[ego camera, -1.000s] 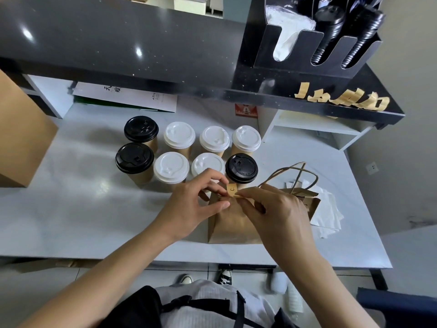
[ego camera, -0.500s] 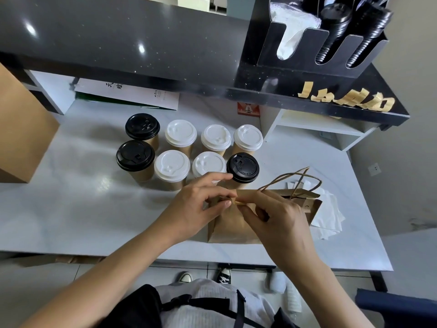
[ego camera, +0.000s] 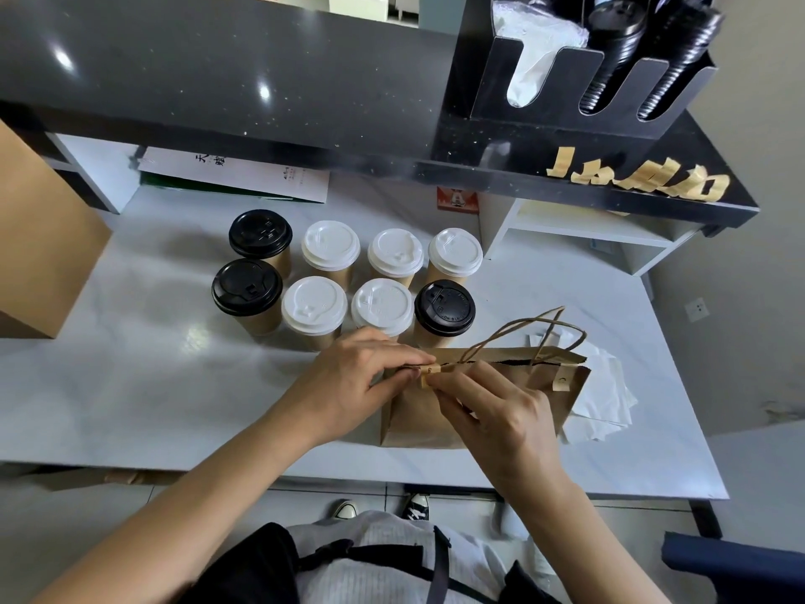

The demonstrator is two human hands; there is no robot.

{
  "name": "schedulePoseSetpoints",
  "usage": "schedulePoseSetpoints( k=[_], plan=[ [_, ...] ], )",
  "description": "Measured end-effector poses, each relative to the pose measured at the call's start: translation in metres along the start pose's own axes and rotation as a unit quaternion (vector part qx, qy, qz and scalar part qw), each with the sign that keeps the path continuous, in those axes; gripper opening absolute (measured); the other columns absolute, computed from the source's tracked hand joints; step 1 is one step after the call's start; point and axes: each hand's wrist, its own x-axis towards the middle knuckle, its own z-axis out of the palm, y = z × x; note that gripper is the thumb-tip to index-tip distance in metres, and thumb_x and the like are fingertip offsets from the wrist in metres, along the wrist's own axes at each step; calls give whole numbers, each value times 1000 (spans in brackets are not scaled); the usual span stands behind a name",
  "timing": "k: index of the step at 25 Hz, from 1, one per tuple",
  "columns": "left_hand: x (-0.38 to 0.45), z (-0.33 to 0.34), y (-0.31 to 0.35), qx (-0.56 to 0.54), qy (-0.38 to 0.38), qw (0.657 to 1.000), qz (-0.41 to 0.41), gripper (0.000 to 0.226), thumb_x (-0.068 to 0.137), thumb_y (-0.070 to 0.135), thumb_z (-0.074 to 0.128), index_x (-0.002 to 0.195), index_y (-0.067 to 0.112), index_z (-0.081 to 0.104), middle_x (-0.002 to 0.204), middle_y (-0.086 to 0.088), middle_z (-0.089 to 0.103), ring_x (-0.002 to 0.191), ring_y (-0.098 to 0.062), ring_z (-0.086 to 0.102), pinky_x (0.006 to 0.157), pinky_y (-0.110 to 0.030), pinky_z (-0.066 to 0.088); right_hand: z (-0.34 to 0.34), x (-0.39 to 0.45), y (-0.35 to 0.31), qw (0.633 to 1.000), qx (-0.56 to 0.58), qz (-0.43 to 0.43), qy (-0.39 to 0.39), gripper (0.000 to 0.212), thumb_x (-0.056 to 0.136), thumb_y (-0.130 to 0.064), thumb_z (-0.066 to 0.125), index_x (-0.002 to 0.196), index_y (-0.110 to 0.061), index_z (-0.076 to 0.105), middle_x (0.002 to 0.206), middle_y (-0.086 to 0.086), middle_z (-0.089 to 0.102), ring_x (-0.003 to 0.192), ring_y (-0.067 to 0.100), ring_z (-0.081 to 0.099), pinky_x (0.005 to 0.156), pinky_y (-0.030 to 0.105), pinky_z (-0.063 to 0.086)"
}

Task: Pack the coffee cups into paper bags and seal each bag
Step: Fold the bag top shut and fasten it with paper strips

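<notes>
A brown paper bag [ego camera: 435, 416] with twine handles stands on the white counter, its top edges pressed together. My left hand [ego camera: 348, 381] and my right hand [ego camera: 501, 420] meet at the left end of the bag's top, both pinching a small tan sticker [ego camera: 429, 373] folded over the rim. A second sticker [ego camera: 563, 380] sits at the right end of the rim. Behind the bag stand several kraft coffee cups in two rows, some with white lids [ego camera: 314, 305], some with black lids [ego camera: 444, 307]. What is inside the bag is hidden.
White napkins or bags [ego camera: 605, 398] lie right of the bag. A large brown box [ego camera: 39, 263] stands at the far left. A black shelf [ego camera: 218, 89] overhangs the back, carrying a lid holder [ego camera: 579, 80] and more tan stickers [ego camera: 644, 180]. Printed sheets [ego camera: 235, 176] lie underneath.
The sticker was held up between both hands above the rim; it is now folded down over the left end of the bag's top, and both hands have lowered onto it.
</notes>
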Motion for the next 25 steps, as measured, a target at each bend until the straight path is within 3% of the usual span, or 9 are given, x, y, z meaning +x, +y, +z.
schedulePoseSetpoints(
  k=[5, 12, 18, 25],
  plan=[
    [2, -3, 3, 9, -8, 1000, -3, 27, 99, 27, 65, 126, 32, 72, 119, 18, 72, 108, -12, 60, 94, -38, 50, 3, -1, 5, 1000, -2, -20, 14, 12, 100, -20, 66, 102, -26, 77, 88, -9, 68, 63, 13, 62, 45, 29, 46],
    [3, -3, 6, 24, -5, 1000, -15, 25, 99, 27, 65, 122, 29, 73, 114, 14, 74, 110, -12, 60, 94, -40, 51, 8, -7, 9, 999, 11, -18, -27, 12, 101, -26, 67, 111, -28, 74, 95, -13, 65, 65, 11, 61, 45, 30, 47],
    [8, -4, 15, 85, -10, 996, -4, 42, 96, 54, 48, 118, 29, 75, 110, 15, 75, 104, -13, 62, 91, -40, 52, 9, -8, 9, 999, 6, -6, -34, 11, 102, -29, 65, 108, -28, 74, 95, -14, 64, 63, 10, 57, 46, 27, 45],
    [14, 0, 19, 246, 50, 962, 105, 33, 101, 30, 48, 93, 15, 76, 80, 0, 73, 84, -23, 65, 75, -41, 53, 3, -9, 9, 999, 21, 32, -16, 17, 96, -21, 71, 110, -30, 75, 82, -14, 59, 57, 9, 52, 42, 29, 44]
  ],
)
